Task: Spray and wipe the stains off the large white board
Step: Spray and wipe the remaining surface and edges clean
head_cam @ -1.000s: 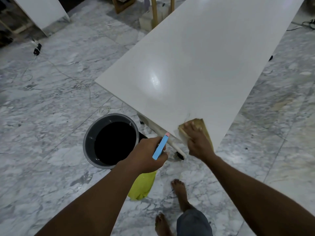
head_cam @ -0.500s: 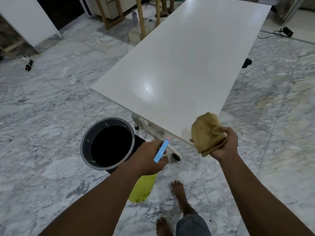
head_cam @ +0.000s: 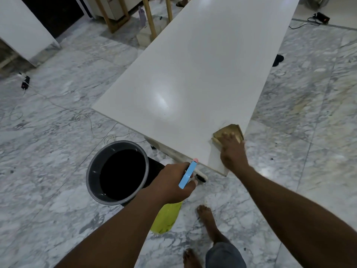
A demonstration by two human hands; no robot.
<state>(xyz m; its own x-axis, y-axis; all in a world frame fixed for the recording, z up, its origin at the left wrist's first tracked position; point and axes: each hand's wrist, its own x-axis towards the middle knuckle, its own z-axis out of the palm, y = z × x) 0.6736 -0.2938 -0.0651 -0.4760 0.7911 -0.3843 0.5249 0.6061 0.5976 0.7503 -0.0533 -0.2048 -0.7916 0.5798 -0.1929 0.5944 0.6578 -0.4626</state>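
Note:
The large white board point(head_cam: 195, 74) runs away from me, its near corner in front of my right hand. A tan cloth point(head_cam: 230, 131) lies flat on that near right corner, and my right hand point(head_cam: 231, 151) presses on it with straight fingers. Faint yellowish smears show just above the cloth. My left hand point(head_cam: 172, 182) grips a spray bottle point(head_cam: 166, 217) with a yellow-green body and a blue trigger head, held below the board's near edge, over the floor.
A grey bucket point(head_cam: 92, 167) of dark liquid stands on the marble floor left of my left hand. My bare feet point(head_cam: 206, 215) are below the board's corner. Cables point(head_cam: 85, 120) trail across the floor at left; wooden legs point(head_cam: 148, 20) and another white panel point(head_cam: 25, 29) stand farther back.
My right hand, which had lifted the bunched cloth off the board's edge, has set it down flat on the near right corner and presses on it. My left hand has kept the spray bottle.

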